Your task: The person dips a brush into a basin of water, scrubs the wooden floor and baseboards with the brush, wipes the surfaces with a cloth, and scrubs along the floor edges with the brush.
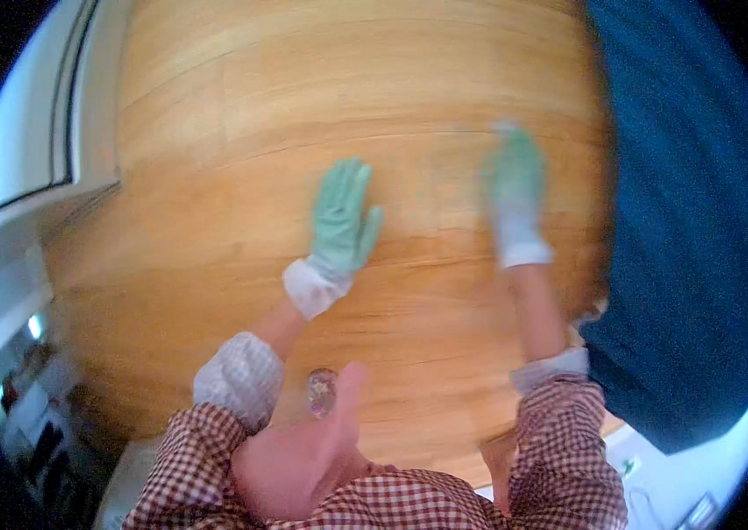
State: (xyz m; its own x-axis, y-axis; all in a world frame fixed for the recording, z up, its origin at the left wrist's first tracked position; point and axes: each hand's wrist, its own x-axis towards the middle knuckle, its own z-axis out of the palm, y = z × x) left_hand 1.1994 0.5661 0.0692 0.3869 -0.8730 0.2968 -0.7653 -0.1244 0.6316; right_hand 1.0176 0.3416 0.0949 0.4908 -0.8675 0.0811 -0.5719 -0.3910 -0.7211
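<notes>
My left hand [341,216] wears a pale green glove with a white cuff. Its fingers are stretched out flat over the wooden floor [303,79], and nothing shows in it. Further right, my right hand [515,172] in a matching glove is smeared by motion above the same boards. A small whitish patch [506,128] shows at its fingertips; the blur hides what it is and how the fingers are set.
Dark blue fabric [692,221] hangs along the right side. A pale panelled piece [29,124] stands at the left. Near my body are pink material [299,455] and a small shiny round thing [322,393]. Blurred dark items [47,433] lie at lower left.
</notes>
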